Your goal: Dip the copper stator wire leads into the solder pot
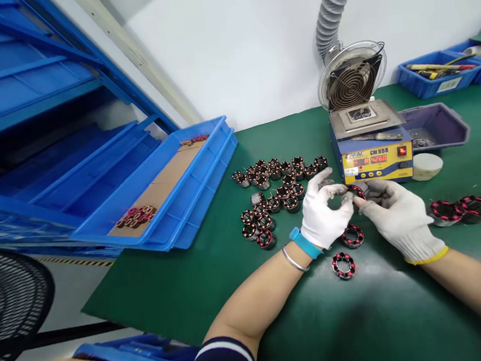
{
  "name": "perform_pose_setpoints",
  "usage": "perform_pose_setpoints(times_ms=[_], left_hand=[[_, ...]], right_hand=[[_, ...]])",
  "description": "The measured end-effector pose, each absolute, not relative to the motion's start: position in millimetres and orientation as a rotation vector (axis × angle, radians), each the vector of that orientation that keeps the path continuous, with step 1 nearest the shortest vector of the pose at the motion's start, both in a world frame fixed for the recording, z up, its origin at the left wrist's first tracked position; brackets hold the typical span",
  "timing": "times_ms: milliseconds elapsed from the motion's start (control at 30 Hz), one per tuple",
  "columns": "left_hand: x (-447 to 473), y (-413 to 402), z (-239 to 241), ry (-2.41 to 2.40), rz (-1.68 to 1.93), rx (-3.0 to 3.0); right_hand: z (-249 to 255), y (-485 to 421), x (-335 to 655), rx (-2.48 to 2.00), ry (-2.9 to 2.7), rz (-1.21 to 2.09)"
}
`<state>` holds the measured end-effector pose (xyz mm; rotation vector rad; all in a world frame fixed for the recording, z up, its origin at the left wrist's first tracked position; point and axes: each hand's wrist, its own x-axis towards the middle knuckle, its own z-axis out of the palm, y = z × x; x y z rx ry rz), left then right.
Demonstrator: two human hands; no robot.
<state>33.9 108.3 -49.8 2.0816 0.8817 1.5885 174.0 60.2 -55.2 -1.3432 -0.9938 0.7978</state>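
My left hand (326,206), in a white glove with a blue band at the wrist, is closed on a motor stator (357,191) with red and black windings. From the other side, my gloved right hand (390,211) grips the same stator, partly hiding it. Just below the hands lies another red-wound stator (352,236), and nearer to me a third stator (343,265) rests flat on the green table. To the left stand several copper-wound stators (270,172) in a loose cluster. A row of red-wound stators (445,212) runs off to the right.
Behind my hands sits a blue and yellow solder pot (374,159) under an exhaust hose (332,10). A purple bin (443,121) and a round pale pad (427,166) are beside it. Blue crates (199,193) line the left; a tool tray (439,84) is at the back right.
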Motion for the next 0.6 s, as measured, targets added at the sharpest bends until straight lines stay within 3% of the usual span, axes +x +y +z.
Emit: perform_pose_setpoints(times_ms=[233,433,600], left_hand=[[34.6,108.7,-50.4,1.0,1.46,1.965],[37.4,115.5,-50.3,1.004,1.26,1.571],[29.8,118.9,-49.0,0.864,1.308,1.455]], right_hand=[[-60.9,58.7,175.1,-1.435,-1.061,0.701],[-59.3,57.5,174.5,-1.373,-1.016,0.815],[-50.2,60.3,174.7,-1.341,-0.873,0.84]])
